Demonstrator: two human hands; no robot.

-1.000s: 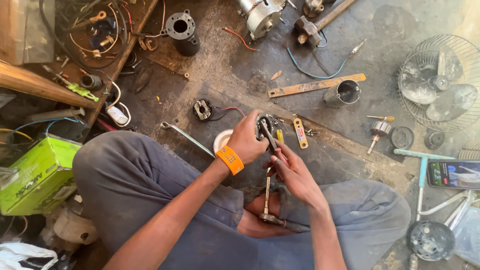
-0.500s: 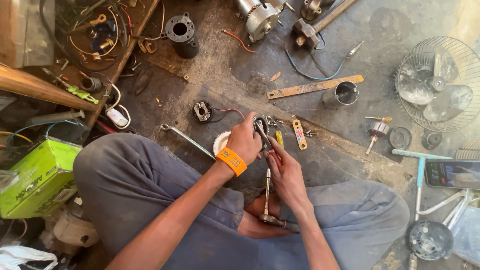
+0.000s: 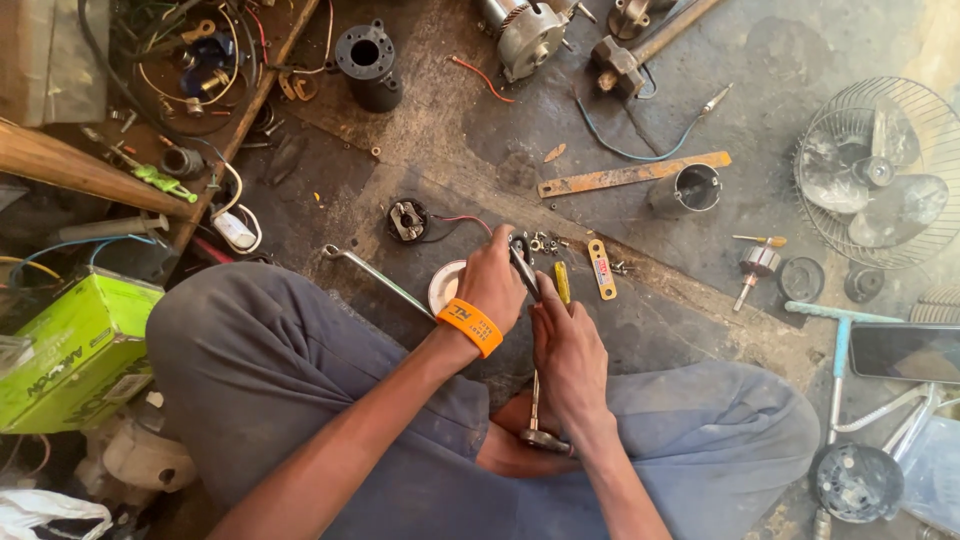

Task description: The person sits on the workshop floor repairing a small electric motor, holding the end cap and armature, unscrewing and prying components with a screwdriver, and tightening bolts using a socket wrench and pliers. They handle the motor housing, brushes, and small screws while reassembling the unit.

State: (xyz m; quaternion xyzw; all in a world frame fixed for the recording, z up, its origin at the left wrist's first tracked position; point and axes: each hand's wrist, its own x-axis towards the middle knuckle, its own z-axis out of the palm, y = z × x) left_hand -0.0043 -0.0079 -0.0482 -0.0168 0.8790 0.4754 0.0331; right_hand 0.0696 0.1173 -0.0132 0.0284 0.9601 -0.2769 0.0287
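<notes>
Above lap, over floor [image 3: 700, 300]: left hand [image 3: 492, 280] clamped pliers [image 3: 522, 262]; right hand [image 3: 565, 350] pinched metal rod [image 3: 535, 400] beneath. Rod looked stiff, heavy, greasy; best held mid-shaft. Spanner [image 3: 375, 272] lay nearby.

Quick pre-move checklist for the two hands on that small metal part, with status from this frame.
1. Left hand has a grip on the small metal part: ok.
2. Right hand beside it, fingers at the part: ok; exact contact cannot tell.
3. Loose screws lie on the floor just past the hands: not ok, easy to scatter.
4. Yellow-handled tool lies within reach: ok.
5. Wrench lies apart, by the left knee: ok.
6. Metal rod between the legs, upright or lying: cannot tell.
</notes>
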